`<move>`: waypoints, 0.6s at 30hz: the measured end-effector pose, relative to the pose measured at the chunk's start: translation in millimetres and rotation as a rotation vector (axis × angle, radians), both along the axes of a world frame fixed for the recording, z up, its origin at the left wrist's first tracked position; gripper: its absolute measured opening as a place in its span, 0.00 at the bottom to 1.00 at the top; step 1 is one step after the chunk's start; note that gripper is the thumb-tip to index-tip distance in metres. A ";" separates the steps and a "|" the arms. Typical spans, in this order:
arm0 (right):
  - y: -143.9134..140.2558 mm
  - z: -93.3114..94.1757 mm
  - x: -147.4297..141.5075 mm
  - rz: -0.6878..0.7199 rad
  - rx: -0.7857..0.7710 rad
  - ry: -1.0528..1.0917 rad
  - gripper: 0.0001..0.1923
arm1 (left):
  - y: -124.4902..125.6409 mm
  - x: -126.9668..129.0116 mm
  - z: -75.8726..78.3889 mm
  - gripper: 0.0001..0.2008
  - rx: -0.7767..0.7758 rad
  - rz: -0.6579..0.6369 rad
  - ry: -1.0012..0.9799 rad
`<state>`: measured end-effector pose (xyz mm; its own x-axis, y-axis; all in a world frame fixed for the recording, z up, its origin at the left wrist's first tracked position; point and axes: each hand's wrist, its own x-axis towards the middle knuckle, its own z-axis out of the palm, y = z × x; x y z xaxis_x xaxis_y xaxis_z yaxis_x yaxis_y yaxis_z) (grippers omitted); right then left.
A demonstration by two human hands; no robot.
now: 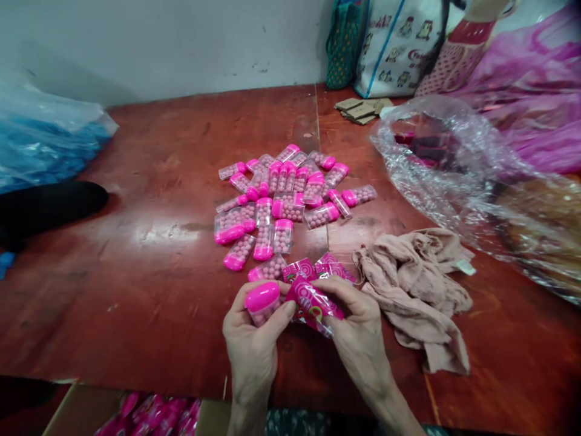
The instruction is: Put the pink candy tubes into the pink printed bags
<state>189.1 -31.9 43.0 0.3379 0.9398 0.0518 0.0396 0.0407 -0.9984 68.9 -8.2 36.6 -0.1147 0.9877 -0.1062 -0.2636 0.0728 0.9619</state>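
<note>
My left hand (254,345) is closed around a small clear candy container (262,300) with a bright pink cap and pink balls inside. Its thumb also touches the edge of a printed pink wrapper (313,303). My right hand (356,321) grips that wrapper by its right side, close beside the container. Just beyond my hands lie two more pink wrappers (333,266) on the table. Behind them spreads a loose pile of similar pink-capped containers (288,206), most lying on their sides.
A crumpled beige cloth (417,284) lies to the right on the red table (149,303). Clear plastic (449,151) and a pink bag (531,91) sit farther right. A bag of blue pieces (49,139) is at left. Below the front edge, a cardboard box (86,409) holds pink packets.
</note>
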 end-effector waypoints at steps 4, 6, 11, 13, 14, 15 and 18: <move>-1.3 -3.8 0.2 -0.009 -0.016 0.054 0.16 | -1.2 0.5 3.6 0.13 0.023 -0.056 -0.017; -1.7 -6.1 0.3 0.015 -0.056 0.070 0.13 | 0.2 1.1 6.7 0.12 0.017 -0.063 -0.029; -1.4 -11.5 1.2 0.052 -0.098 -0.017 0.12 | 2.2 3.1 13.4 0.11 0.028 -0.079 -0.043; -1.2 -12.4 1.7 0.057 -0.098 -0.043 0.14 | 1.4 2.8 15.5 0.10 0.023 -0.077 0.022; -1.0 -12.4 1.9 0.057 -0.102 -0.048 0.15 | 0.8 2.0 16.5 0.09 0.019 -0.069 0.070; -0.8 -12.0 2.1 0.054 -0.106 -0.048 0.15 | 0.4 0.8 17.3 0.10 0.014 -0.066 0.124; 0.3 -9.2 2.3 0.047 -0.119 -0.042 0.16 | 0.4 -4.3 18.7 0.11 -0.008 -0.127 0.269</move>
<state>191.4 -31.6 33.8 0.2933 0.9548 -0.0479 0.0824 -0.0752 -0.9938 64.6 -7.8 55.3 -0.0154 0.9952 -0.0965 0.0121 0.0967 0.9952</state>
